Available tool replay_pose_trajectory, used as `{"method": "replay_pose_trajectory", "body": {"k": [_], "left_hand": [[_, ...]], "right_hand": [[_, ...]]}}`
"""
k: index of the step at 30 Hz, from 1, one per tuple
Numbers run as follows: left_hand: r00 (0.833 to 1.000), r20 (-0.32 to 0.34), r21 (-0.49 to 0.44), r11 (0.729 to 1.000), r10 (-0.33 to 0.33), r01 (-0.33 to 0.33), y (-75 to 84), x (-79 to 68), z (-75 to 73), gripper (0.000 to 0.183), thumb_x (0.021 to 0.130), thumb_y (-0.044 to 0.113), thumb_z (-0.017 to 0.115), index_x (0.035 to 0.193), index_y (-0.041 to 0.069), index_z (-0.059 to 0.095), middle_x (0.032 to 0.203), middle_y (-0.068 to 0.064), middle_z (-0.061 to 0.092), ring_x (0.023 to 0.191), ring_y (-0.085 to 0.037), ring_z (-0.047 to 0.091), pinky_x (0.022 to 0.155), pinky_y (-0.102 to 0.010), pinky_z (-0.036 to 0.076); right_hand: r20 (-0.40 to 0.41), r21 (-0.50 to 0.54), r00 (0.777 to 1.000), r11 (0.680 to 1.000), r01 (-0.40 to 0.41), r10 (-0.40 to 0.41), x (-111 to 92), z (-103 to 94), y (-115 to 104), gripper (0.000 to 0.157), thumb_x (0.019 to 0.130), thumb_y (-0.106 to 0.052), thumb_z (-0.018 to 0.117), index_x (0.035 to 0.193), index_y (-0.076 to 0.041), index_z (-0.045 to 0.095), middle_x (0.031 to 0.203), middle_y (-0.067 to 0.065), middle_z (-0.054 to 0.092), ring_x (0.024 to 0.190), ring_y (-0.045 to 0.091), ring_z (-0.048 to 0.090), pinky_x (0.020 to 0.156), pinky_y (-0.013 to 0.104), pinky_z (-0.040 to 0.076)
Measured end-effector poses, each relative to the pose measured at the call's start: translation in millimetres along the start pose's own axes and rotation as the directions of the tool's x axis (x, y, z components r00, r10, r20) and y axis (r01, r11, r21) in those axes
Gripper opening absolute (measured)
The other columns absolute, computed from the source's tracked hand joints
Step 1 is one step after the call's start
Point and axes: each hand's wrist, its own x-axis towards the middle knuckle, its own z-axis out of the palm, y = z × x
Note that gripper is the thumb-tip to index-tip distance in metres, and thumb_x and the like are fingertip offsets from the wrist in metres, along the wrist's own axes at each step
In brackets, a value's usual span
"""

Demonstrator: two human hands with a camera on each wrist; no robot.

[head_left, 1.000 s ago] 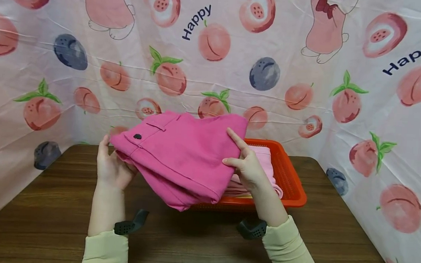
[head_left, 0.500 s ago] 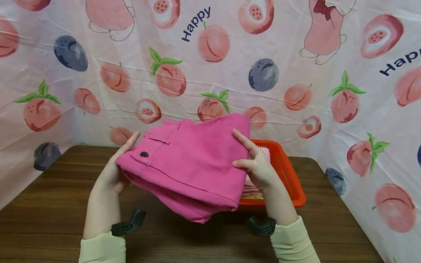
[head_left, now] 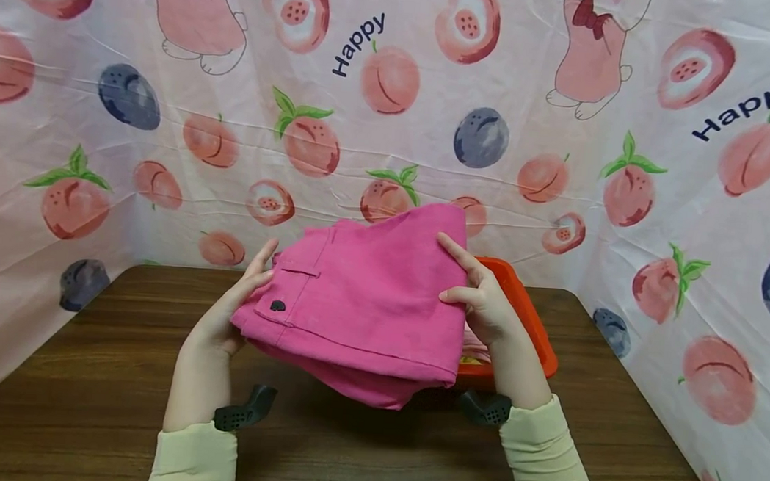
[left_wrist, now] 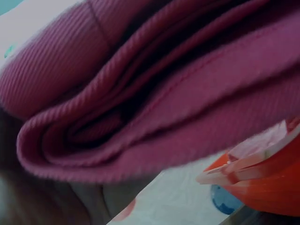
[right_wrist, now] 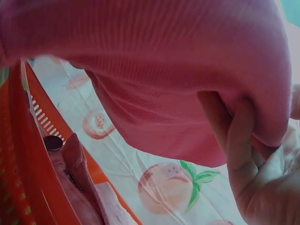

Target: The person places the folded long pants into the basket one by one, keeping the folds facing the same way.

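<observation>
Folded pink trousers (head_left: 368, 298), with a waistband, belt loops and a dark button, are held up above the table between both hands. My left hand (head_left: 225, 312) grips the waistband end at the left; in the left wrist view the folded layers of the trousers (left_wrist: 140, 117) lie over the palm, hiding part of it. My right hand (head_left: 489, 313) pinches the opposite edge, two digits on the front face. Its other fingers are curled behind the cloth, as the right hand (right_wrist: 248, 168) shows in the right wrist view.
An orange plastic basket (head_left: 529, 315) with folded pink clothes stands behind the trousers at the right. In the right wrist view a pink garment (right_wrist: 75, 173) with a button and zip lies in it. Fruit-printed cloth (head_left: 390, 152) encloses the brown wooden table (head_left: 106, 370).
Both hands have moved the trousers to the right, and they hang a bit more level. The left fingers have shifted along the waistband end. More of the basket is covered.
</observation>
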Motion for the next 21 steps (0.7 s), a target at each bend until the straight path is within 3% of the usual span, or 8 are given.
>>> {"method": "replay_pose_trajectory", "body": {"k": [2,3,4,6,9,14,17,21], "left_hand": [[1.000,-0.027,0.015,1.000,-0.010,0.010,2.5,4.5,9.0,0.073,0.095,0.032,0.054,0.154,0.036,0.010,0.157,0.004,-0.001,0.139,-0.020,0.014,0.106,-0.042,0.030],[0.995,-0.070,0.017,0.997,-0.077,0.079,14.8,-1.3,27.4,0.076,0.096,0.032,0.054,0.154,0.035,0.005,0.157,0.000,-0.003,0.138,-0.025,0.017,0.105,-0.045,0.032],[0.993,-0.078,0.016,0.996,-0.088,0.090,21.2,-1.4,37.9,0.075,0.097,0.028,0.051,0.154,0.033,0.003,0.156,-0.004,-0.003,0.136,-0.025,0.022,0.103,-0.040,0.036],[0.992,-0.084,0.008,0.995,-0.095,0.096,35.1,-2.5,59.3,0.073,0.099,0.017,0.047,0.155,0.029,0.002,0.155,-0.008,0.001,0.130,-0.023,0.032,0.096,-0.034,0.044],[0.992,-0.084,-0.008,0.996,-0.090,0.089,44.9,-2.3,75.2,0.072,0.098,0.002,0.041,0.155,0.027,0.004,0.154,-0.011,0.006,0.122,-0.021,0.040,0.088,-0.033,0.049],[0.996,-0.090,0.009,1.000,-0.027,0.028,51.3,-0.9,86.7,0.073,0.094,-0.006,0.038,0.155,0.025,0.013,0.151,-0.010,0.011,0.119,-0.020,0.041,0.087,-0.031,0.049],[0.996,-0.080,0.002,0.999,0.036,-0.036,52.9,0.7,92.0,0.072,0.093,-0.007,0.037,0.154,0.027,0.019,0.150,-0.010,0.012,0.121,-0.022,0.038,0.088,-0.029,0.048],[0.985,-0.101,-0.017,0.990,0.141,-0.143,55.5,2.9,101.9,0.071,0.091,-0.010,0.034,0.150,0.028,0.027,0.149,-0.008,0.015,0.124,-0.021,0.033,0.092,-0.027,0.044]], "right_hand": [[-0.013,0.000,1.000,1.000,0.004,-0.004,0,-0.9,0,0.082,0.079,0.019,0.048,0.151,-0.018,0.033,0.150,0.009,0.023,0.124,0.027,0.035,0.091,0.030,0.047],[-0.018,0.000,1.000,1.000,0.006,-0.006,0,-1.3,-1,0.083,0.078,0.019,0.048,0.151,-0.017,0.033,0.151,0.008,0.023,0.124,0.027,0.035,0.091,0.030,0.046],[-0.024,0.004,1.000,1.000,0.008,-0.008,-1,-1.6,-1,0.083,0.078,0.019,0.048,0.151,-0.018,0.033,0.152,0.007,0.022,0.125,0.026,0.034,0.091,0.030,0.046],[-0.031,0.010,0.999,1.000,0.016,-0.016,-1,-2.0,-2,0.084,0.077,0.020,0.047,0.151,-0.017,0.032,0.152,0.005,0.021,0.126,0.026,0.032,0.093,0.029,0.044],[-0.042,0.033,0.999,0.999,0.024,-0.023,-2,-1.8,-2,0.084,0.078,0.020,0.045,0.152,-0.017,0.031,0.153,0.005,0.021,0.127,0.026,0.032,0.096,0.029,0.042],[-0.094,0.003,0.995,0.999,0.036,-0.036,-1,-0.7,1,0.078,0.082,0.014,0.046,0.152,-0.018,0.030,0.152,0.001,0.022,0.129,0.023,0.029,0.100,0.030,0.034],[-0.131,-0.038,0.991,0.999,0.027,-0.032,0,-0.3,5,0.074,0.084,0.009,0.048,0.151,-0.019,0.032,0.152,-0.002,0.023,0.130,0.021,0.027,0.102,0.032,0.030],[-0.154,-0.074,0.988,0.997,0.006,-0.017,1,0.6,8,0.071,0.086,0.004,0.049,0.151,-0.018,0.031,0.152,-0.003,0.018,0.133,0.020,0.024,0.106,0.036,0.026]]}}
